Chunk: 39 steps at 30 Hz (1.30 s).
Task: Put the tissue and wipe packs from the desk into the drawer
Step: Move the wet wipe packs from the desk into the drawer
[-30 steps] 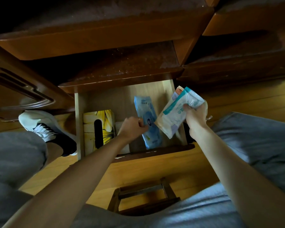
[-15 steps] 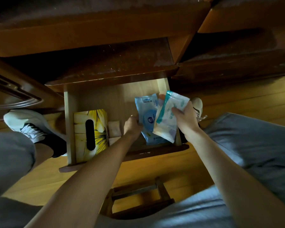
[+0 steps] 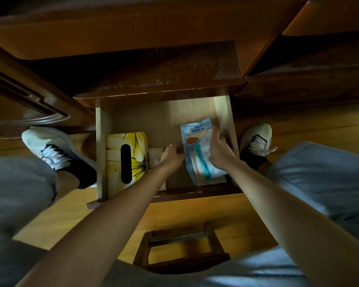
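The pale wooden drawer (image 3: 101,154) is pulled open below me. A stack of wipe packs (image 3: 198,156), white with a teal stripe on top and blue beneath, lies flat in its right half. My left hand (image 3: 172,157) has its fingers curled on the stack's left edge. My right hand (image 3: 219,150) rests against the stack's right side, fingers spread and thumb up over the top pack. A yellow flowered tissue box (image 3: 133,160) lies along the drawer's left side. A small white pack (image 3: 154,155) sits between the box and my left hand.
Dark brown desk panels (image 3: 153,69) overhang the drawer's back. My shoes stand on the wooden floor, one to the left (image 3: 50,150) and one to the right (image 3: 257,139) of the drawer. A small wooden stool (image 3: 180,245) is between my knees.
My right hand has lowered the white and teal pack from above the drawer's right wall down onto the blue pack, and its fingers have spread. My left hand stayed at the packs' left edge.
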{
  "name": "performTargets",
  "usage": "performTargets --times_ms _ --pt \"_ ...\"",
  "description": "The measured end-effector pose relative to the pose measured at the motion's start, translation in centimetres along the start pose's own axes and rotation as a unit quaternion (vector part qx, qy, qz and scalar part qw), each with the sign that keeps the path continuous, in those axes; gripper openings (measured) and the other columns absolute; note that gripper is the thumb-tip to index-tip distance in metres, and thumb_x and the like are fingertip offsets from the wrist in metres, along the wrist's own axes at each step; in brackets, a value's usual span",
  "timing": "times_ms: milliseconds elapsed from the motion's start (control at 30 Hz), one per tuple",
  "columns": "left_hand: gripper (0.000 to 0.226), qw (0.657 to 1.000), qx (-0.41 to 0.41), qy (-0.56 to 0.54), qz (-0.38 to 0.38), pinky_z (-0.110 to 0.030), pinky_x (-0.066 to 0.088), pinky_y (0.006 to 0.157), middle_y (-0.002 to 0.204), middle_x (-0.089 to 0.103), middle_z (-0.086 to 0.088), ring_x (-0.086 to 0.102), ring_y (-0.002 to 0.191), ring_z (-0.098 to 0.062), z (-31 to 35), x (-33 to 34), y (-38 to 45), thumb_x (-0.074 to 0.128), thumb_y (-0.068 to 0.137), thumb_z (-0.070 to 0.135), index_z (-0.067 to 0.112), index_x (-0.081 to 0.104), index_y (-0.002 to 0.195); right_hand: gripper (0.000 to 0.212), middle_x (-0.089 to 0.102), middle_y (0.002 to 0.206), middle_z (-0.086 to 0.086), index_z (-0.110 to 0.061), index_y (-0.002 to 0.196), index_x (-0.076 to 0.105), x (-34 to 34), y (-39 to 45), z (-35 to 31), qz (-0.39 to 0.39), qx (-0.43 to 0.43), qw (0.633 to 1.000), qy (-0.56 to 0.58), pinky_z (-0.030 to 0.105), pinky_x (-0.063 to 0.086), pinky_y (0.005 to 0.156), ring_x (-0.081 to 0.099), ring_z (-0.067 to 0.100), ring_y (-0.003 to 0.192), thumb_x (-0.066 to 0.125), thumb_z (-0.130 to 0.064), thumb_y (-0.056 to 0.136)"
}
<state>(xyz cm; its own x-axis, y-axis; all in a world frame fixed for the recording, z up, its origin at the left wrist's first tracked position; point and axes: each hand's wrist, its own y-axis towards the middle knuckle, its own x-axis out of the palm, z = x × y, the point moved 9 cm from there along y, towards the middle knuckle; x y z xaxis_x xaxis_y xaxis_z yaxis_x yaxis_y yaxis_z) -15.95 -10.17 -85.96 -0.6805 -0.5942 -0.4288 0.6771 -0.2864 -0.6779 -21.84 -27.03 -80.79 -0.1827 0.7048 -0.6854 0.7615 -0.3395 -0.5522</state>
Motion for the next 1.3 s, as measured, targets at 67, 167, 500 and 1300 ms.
performTargets --times_ms 67,167,500,1300 --pt "0.039 0.999 0.002 -0.017 -0.034 -0.039 0.057 0.091 0.124 0.068 -0.008 0.065 0.11 -0.025 -0.2 1.0 -0.5 0.062 0.095 0.023 0.02 0.062 0.134 0.091 0.022 0.159 0.019 -0.026 0.157 0.006 0.3 -0.2 -0.6 0.03 -0.028 0.995 -0.093 0.048 0.052 0.092 0.041 0.037 0.136 0.068 -0.015 0.092" --pt "0.05 0.997 0.029 -0.022 -0.065 -0.036 0.056 0.092 0.13 0.065 -0.007 0.063 0.115 -0.023 0.4 1.9 -0.8 0.059 0.093 0.015 0.021 0.054 0.143 0.094 0.006 0.166 0.012 -0.02 0.158 0.013 1.1 0.3 -1.2 0.003 -0.066 0.98 -0.185 0.054 0.038 0.114 0.013 0.037 0.152 0.073 -0.013 0.086" --pt "0.065 0.985 0.058 0.029 -0.16 -0.034 0.047 0.1 0.141 0.058 -0.013 0.057 0.127 -0.029 3.4 3.9 -0.7 0.057 0.09 0.003 0.017 0.043 0.151 0.053 0.044 0.15 0.012 -0.011 0.147 0.034 0.1 1.8 -3.0 0.012 -0.123 0.892 -0.435 0.046 0.032 0.115 0.042 0.03 0.139 0.053 -0.022 0.099" --pt "0.031 0.965 0.146 0.161 0.147 -0.033 0.057 0.088 0.125 0.068 0.007 0.064 0.11 -0.012 1.3 -11.8 -5.9 0.052 0.099 0.014 0.029 0.066 0.123 0.052 0.03 0.16 0.012 -0.021 0.146 0.049 5.8 -1.5 -5.5 -0.043 -0.233 0.832 -0.501 0.054 0.019 0.12 0.018 0.034 0.149 0.044 -0.044 0.1"
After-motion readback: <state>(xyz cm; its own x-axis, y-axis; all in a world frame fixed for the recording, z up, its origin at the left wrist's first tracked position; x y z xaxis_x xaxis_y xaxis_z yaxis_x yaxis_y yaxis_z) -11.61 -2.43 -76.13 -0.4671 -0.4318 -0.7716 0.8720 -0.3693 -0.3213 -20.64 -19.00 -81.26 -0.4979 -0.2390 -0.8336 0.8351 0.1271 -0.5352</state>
